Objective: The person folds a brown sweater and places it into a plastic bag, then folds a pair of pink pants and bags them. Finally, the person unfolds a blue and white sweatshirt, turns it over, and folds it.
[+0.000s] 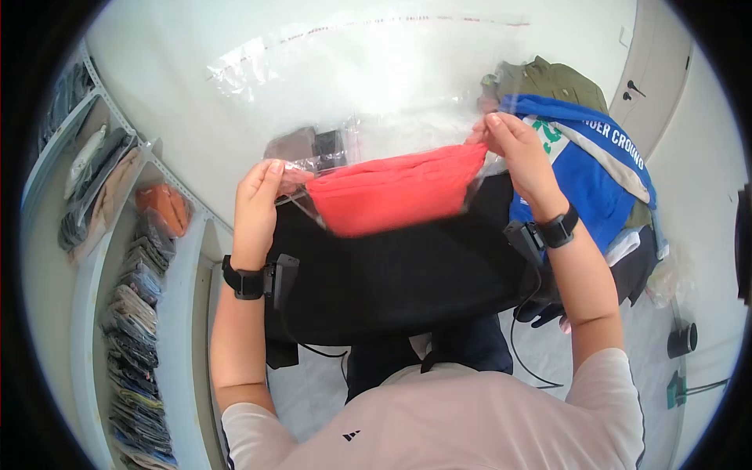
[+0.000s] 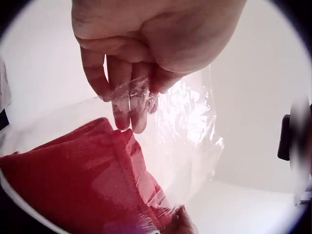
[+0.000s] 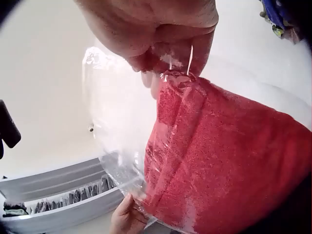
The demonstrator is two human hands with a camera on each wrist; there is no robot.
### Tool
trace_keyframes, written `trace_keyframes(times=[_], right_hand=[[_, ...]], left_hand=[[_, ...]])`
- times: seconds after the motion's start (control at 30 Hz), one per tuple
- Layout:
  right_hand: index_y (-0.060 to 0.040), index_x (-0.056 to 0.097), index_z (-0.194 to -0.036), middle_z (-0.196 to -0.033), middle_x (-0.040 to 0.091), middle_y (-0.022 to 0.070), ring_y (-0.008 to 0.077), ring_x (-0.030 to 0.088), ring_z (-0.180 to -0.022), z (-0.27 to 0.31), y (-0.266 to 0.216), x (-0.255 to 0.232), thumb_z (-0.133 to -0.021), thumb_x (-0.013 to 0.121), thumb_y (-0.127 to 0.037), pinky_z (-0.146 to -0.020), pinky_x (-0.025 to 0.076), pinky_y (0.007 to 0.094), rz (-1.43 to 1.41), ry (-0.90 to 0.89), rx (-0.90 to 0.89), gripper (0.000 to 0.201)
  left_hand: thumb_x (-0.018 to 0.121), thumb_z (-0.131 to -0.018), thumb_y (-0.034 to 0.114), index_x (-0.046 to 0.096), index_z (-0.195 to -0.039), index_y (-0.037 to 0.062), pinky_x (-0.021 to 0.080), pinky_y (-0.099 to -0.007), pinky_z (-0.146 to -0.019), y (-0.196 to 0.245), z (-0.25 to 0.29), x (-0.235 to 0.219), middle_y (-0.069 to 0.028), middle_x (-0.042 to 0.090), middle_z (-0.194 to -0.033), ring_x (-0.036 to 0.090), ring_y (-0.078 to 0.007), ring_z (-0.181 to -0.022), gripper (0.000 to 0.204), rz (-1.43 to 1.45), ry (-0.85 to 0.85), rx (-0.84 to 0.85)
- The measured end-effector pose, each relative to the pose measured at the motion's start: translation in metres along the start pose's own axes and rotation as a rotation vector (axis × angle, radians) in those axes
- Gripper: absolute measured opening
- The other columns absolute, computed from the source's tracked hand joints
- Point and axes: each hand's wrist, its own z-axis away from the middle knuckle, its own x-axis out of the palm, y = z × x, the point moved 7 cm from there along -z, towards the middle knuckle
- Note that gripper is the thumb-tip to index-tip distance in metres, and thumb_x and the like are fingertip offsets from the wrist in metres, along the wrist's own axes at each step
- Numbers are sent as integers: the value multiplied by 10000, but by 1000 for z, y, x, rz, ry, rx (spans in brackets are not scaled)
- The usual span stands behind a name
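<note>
A folded coral-red cloth item (image 1: 395, 196) lies inside a clear plastic bag (image 1: 244, 72), held up over the black table. With thumb and fingers, my left hand (image 1: 257, 196) pinches the bag beside the cloth's left end. My right hand (image 1: 523, 157) grips the film at the other end, right by the cloth's upper corner. Above the cloth, the bag's loose flap spreads upward, with a line of red print along its edge. In the left wrist view, film (image 2: 187, 117) crosses the fingers. The right wrist view shows the cloth's folded layers (image 3: 195, 146) through the plastic.
Beneath the bag is a black-covered table (image 1: 407, 274). A blue garment (image 1: 583, 157) and an olive one (image 1: 548, 82) are heaped at the right. Shelves of bagged folded clothes (image 1: 137, 337) line the left side. Dark bagged items (image 1: 301, 149) sit behind the cloth.
</note>
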Motion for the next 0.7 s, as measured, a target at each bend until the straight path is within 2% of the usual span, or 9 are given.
trace_keyframes(times=[0.03, 0.1, 0.17, 0.27, 0.3, 0.37, 0.53, 0.67, 0.7], right_hand=[[17, 631, -947, -860, 663, 74, 137, 620, -820, 9, 2, -3, -974, 487, -223, -794, 471, 269, 0, 3, 9, 281], [39, 638, -935, -877, 664, 78, 147, 613, -847, 35, -4, -8, -970, 489, -207, -810, 465, 273, 347, 2, -148, 289], [46, 646, -934, -931, 674, 92, 154, 615, -902, 72, 19, -13, -975, 477, -201, -842, 463, 283, 350, -86, -12, 302], [38, 654, -937, -902, 677, 78, 138, 617, -880, 134, 56, -15, -970, 492, -198, -831, 462, 276, 320, -169, 219, 289], [44, 647, -937, -857, 647, 34, 95, 570, -838, 157, 85, -29, -962, 520, -211, -792, 451, 256, 443, -136, 273, 286], [51, 635, -940, -832, 612, -2, 68, 519, -816, 192, 108, -27, -953, 544, -213, -766, 436, 241, 269, -104, 390, 279], [47, 643, -898, -819, 609, -7, 63, 510, -784, 218, 122, -26, -949, 553, -200, -730, 427, 237, 247, 67, 365, 268], [29, 638, -787, -714, 581, -22, 46, 493, -702, 208, 117, -22, -943, 558, -188, -651, 399, 217, 201, 220, 341, 279], [22, 631, -760, -677, 565, -27, 40, 488, -676, 206, 119, -22, -942, 559, -184, -632, 392, 211, 181, 261, 347, 285]], left_hand=[[447, -982, 259, 605, -950, -10, 447, -272, -794, -3, 6, 0, -117, 671, -915, 604, -133, -831, 313, -25, -3, 40], [448, -980, 256, 615, -953, -21, 446, -279, -813, -11, 26, 1, -114, 671, -919, 605, -144, -853, 325, -47, -7, 66], [448, -986, 271, 646, -953, -30, 445, -272, -826, -20, 61, 14, -81, 675, -917, 603, -139, -905, 361, -240, -120, 90], [457, -984, 275, 668, -966, -20, 441, -266, -833, -72, 119, 27, -74, 676, -928, 598, -137, -891, 363, -163, -227, -134], [464, -981, 274, 671, -969, -18, 442, -264, -832, -88, 138, 32, -75, 675, -927, 597, -137, -887, 358, -106, -251, -216], [488, -971, 268, 669, -967, -24, 443, -258, -831, -120, 170, 37, -77, 677, -937, 600, -140, -888, 344, 4, -216, -329], [499, -957, 211, 636, -884, -24, 363, -250, -567, -125, 182, 34, -17, 548, -662, 430, -91, -617, 282, -216, -92, -219], [482, -967, 220, 615, -809, -25, 381, -246, -564, -146, 178, 34, -26, 560, -648, 457, -81, -599, 321, -158, -92, -287], [445, -983, 208, 613, -785, -25, 416, -244, -595, -138, 171, 39, -44, 589, -667, 520, -98, -620, 349, -104, -47, -303]])
